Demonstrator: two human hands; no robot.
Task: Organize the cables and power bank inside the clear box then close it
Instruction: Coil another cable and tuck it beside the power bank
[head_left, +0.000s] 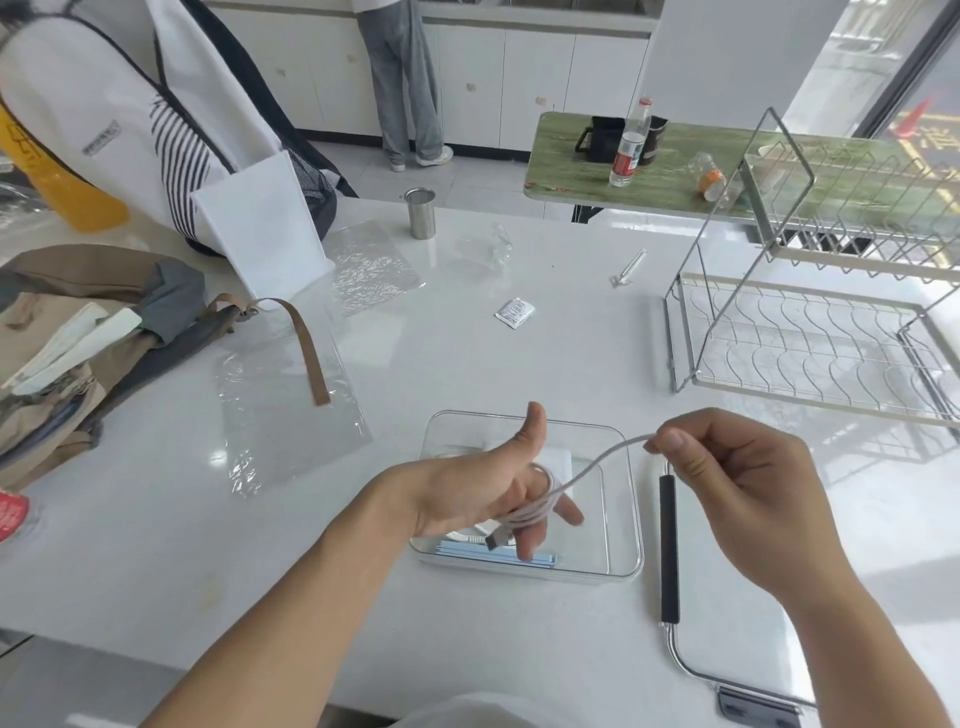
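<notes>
Two hands: at work over the clear box (626, 499) on the white table (467, 353), head view.
Left hand (483, 488): fingers extended, thumb up, serving as a spool; its grip is relaxed, the white cable (540, 506) looped several times around the fingers, plug end dangling.
Right hand (727, 478): grip pinches the cable's free length, drawn taut between the hands.
Box contents: a white block, possibly the power bank, and flat blue items; hard to tell more.
Done: part of the coiling.
Left: finish winding, lay the coil inside, close the box.
Lid: not clearly identifiable.
</notes>
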